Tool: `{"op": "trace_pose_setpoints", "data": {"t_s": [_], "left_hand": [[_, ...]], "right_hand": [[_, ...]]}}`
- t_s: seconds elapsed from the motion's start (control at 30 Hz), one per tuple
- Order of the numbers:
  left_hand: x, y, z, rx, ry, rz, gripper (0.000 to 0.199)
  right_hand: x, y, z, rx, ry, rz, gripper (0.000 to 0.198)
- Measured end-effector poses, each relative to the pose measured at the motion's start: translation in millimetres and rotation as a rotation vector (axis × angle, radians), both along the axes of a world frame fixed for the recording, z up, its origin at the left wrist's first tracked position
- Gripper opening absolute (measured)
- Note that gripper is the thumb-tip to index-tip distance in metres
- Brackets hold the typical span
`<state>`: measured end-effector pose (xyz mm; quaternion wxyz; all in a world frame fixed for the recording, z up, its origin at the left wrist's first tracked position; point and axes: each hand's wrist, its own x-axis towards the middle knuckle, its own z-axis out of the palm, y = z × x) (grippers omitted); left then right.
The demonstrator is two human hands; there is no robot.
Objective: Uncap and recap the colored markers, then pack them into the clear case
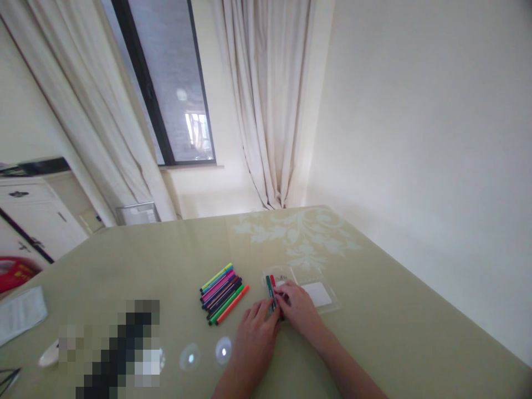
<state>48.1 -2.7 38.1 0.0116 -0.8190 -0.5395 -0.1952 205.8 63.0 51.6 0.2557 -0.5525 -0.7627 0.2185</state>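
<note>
A clear plastic pen case [330, 296] lies flat on the table, with a white card in its right part. A green felt-tip pen [268, 284] and a red felt-tip pen [272, 281] lie side by side along its left part. My left hand [256, 331] is closed around the lower end of the green pen. From the right, my right hand [297, 306] pinches the red pen; its fingers cover the pen's lower part. Left of both hands, several felt-tip pens [222, 293] in yellow, pink, purple, green and orange lie in a slanted row.
The glossy greenish table [174, 255] has a pale floral pattern at its far end. A packet [22, 313] lies at the left edge, near a red object [16, 272]. A blurred dark patch covers the lower left. A wall [428, 166] runs along the right side.
</note>
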Motion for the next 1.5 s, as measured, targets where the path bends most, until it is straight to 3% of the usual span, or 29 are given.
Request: {"op": "trace_pose_setpoints", "data": {"t_s": [0.27,0.33,0.5,0.6,0.77,0.9,1.07,1.23,1.37,1.5], "left_hand": [[-11,7,-8.4,0.029,-0.138,-0.044,0.036],[-27,14,-6.2,0.057,-0.194,0.046,0.029],[-84,27,2.6,0.075,-0.146,0.459,0.031],[-102,28,5.3,-0.023,-0.140,0.508,0.031],[-99,25,7.3,-0.108,-0.109,0.475,0.029],[-98,25,6.7,-0.094,-0.118,0.475,0.028],[-85,27,8.1,-0.043,-0.481,0.378,0.031],[-41,16,11.8,-0.166,-0.816,0.167,0.038],[-20,8,9.8,-0.175,-0.791,0.091,0.036],[-19,5,4.1,-0.086,-0.589,0.014,0.026]], "right_hand": [[2,-1,-5,0.042,0.016,0.013,0.026],[2,-1,-5,0.042,0.016,0.022,0.025],[2,-3,-3,0.036,0.034,0.017,0.024],[2,-4,-2,0.036,0.044,0.020,0.023],[2,-4,-2,0.031,0.051,0.025,0.022],[1,-4,-4,0.048,0.096,0.027,0.022],[-5,-9,3,0.086,0.288,0.023,0.024],[-19,-16,9,-0.103,0.599,0.095,0.037],[-19,-11,8,-0.202,0.767,0.122,0.045],[0,4,6,-0.161,0.771,-0.053,0.057]]}}
